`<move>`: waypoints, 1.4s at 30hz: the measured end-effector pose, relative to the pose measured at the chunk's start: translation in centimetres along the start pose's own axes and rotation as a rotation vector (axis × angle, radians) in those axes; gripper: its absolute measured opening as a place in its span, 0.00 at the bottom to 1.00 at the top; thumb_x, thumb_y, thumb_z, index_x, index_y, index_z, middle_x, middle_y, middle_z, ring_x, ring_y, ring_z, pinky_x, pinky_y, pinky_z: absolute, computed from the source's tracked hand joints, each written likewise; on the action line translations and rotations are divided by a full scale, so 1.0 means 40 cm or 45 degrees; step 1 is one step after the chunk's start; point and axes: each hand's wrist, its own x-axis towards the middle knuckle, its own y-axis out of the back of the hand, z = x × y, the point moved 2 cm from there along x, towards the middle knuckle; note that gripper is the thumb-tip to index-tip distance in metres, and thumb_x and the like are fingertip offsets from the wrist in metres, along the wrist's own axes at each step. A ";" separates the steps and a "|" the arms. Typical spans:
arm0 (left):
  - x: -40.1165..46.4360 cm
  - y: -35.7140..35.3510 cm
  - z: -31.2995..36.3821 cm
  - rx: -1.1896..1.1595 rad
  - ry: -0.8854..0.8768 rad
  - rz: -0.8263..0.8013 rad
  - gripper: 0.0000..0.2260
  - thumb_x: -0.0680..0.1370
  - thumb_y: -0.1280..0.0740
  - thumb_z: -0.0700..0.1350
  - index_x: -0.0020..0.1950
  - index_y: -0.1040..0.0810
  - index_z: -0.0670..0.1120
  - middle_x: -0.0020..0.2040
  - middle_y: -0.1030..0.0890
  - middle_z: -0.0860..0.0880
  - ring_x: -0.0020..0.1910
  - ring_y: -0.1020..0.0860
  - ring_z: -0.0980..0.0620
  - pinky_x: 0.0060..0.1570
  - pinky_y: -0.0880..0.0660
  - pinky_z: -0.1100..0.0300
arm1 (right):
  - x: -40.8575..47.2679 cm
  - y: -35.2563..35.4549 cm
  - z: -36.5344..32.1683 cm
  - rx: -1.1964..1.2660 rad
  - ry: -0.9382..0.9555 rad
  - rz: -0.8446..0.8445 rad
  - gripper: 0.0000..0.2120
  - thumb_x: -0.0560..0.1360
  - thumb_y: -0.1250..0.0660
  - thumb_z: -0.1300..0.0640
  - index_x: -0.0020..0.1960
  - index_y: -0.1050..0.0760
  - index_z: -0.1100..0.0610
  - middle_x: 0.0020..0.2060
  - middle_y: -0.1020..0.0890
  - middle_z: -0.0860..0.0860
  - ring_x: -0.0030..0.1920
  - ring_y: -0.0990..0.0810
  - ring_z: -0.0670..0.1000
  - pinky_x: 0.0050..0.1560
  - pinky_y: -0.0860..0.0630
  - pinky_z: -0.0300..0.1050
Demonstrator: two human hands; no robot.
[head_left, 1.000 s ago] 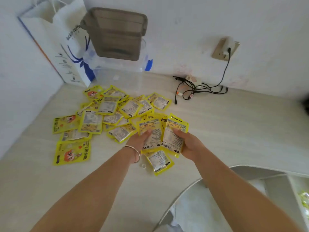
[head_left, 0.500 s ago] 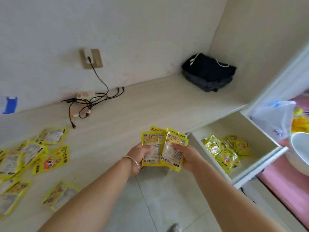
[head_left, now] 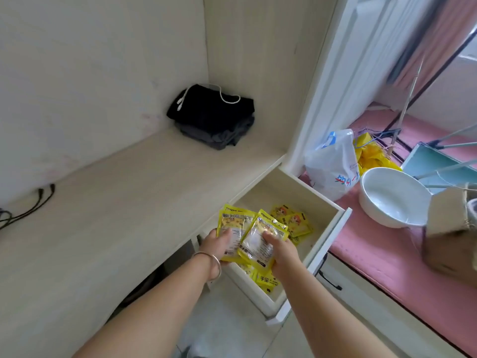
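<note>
Both hands hold a small stack of yellow snack packets (head_left: 247,236) over an open pale-wood drawer (head_left: 333,228) beside the desk. My left hand (head_left: 216,245), with a silver bangle on its wrist, grips the stack's left side, thumb on top. My right hand (head_left: 280,251) grips the right side, thumb pressed on the front packet's clear window. More yellow packets (head_left: 296,223) lie inside the drawer, some beyond the held stack and some below it near the drawer's front.
The pale wooden desk (head_left: 116,215) carries folded dark clothes (head_left: 214,117) in its back corner and black cables (head_left: 28,205) at the left. Right of the drawer, a pink surface (head_left: 374,254) holds a white bowl (head_left: 389,197), a white plastic bag (head_left: 333,164) and a cardboard box (head_left: 449,228).
My view swung right, away from the packets spread on the desk. Both hands carried the stack from the desk to over the open drawer.
</note>
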 end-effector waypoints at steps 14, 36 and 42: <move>0.406 -0.235 0.069 0.316 0.418 -0.296 0.24 0.76 0.40 0.32 0.71 0.39 0.44 0.68 0.33 0.38 0.63 0.27 0.36 0.30 0.19 0.52 | 0.286 0.103 -0.101 -0.013 -0.260 0.335 0.12 0.75 0.33 0.64 0.57 0.26 0.64 0.45 0.20 0.55 0.42 0.23 0.54 0.41 0.29 0.46; 0.702 -0.295 -0.048 0.735 0.419 -0.122 0.30 0.76 0.34 0.34 0.75 0.41 0.45 0.71 0.33 0.42 0.63 0.26 0.40 0.60 0.24 0.47 | 0.546 0.189 0.014 -0.023 -0.460 0.617 0.17 0.74 0.32 0.66 0.62 0.25 0.60 0.55 0.18 0.57 0.50 0.20 0.56 0.55 0.23 0.52; 0.675 -0.278 -0.012 1.035 0.272 -0.067 0.25 0.75 0.33 0.40 0.71 0.34 0.46 0.68 0.27 0.44 0.63 0.25 0.42 0.64 0.27 0.50 | 0.513 0.162 -0.020 -0.322 -0.373 0.700 0.27 0.77 0.38 0.66 0.74 0.39 0.56 0.65 0.25 0.53 0.39 0.22 0.51 0.33 0.29 0.40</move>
